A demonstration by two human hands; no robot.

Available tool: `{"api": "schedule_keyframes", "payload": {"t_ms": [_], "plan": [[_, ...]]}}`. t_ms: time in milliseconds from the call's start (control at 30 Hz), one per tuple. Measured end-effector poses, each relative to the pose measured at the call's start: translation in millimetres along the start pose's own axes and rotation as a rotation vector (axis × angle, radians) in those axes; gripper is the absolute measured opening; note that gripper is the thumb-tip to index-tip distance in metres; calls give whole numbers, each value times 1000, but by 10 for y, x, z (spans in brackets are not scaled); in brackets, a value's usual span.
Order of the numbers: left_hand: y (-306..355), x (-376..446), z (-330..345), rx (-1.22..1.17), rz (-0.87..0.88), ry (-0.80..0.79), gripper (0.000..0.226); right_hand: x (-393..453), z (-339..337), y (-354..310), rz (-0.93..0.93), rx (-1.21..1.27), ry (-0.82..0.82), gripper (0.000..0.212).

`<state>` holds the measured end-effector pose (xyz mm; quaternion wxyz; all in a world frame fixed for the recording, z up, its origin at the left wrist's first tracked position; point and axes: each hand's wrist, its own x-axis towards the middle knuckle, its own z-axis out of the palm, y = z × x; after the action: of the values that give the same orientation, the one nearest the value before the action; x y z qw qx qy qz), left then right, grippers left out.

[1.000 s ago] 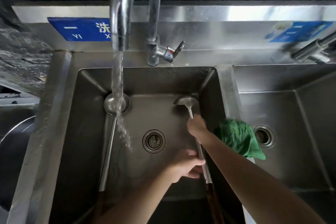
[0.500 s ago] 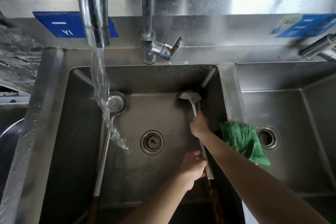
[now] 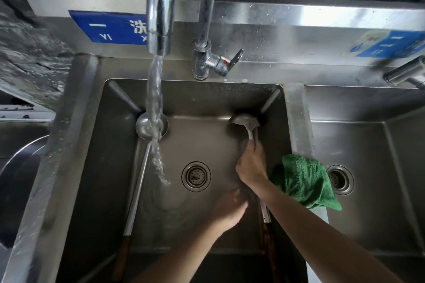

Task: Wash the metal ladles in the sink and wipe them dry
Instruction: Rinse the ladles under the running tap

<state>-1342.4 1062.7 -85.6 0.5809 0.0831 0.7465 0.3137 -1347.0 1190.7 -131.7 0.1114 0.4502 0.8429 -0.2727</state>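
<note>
Two long metal ladles with dark wooden handles lie in the steel sink basin [image 3: 119,167]. The left ladle [image 3: 138,181] rests untouched, its bowl under the running water stream [image 3: 156,108]. The right ladle [image 3: 247,123] has its bowl at the basin's far right corner. My right hand [image 3: 251,166] is closed around its metal shaft just below the bowl. My left hand [image 3: 228,210] is blurred and wraps the same shaft lower down, near where the wooden grip begins.
A green cloth [image 3: 303,181] hangs over the divider between this basin and the right basin [image 3: 379,167]. The tap spout [image 3: 161,7] pours into the left half; its lever valve [image 3: 220,62] stands behind. A drain strainer [image 3: 196,176] sits mid-basin. A second tap [image 3: 404,73] is at far right.
My left hand has slid along the right ladle's shaft and is motion-blurred now. My right hand stays gripping just below the bowl. The view has swung left and back.
</note>
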Motion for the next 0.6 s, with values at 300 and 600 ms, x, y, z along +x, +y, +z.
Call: {"api": "schedule_keyframes", "payload": {"t_ms": [300,600], "plan": [[-1018,-139,-1260,658,96,519,39,-499,495,-605,-188,-81,-282,60],[-1598,-278,-1868,118,-338,427,49,-970,1316,-1455,-35,155,-707,25]]}}
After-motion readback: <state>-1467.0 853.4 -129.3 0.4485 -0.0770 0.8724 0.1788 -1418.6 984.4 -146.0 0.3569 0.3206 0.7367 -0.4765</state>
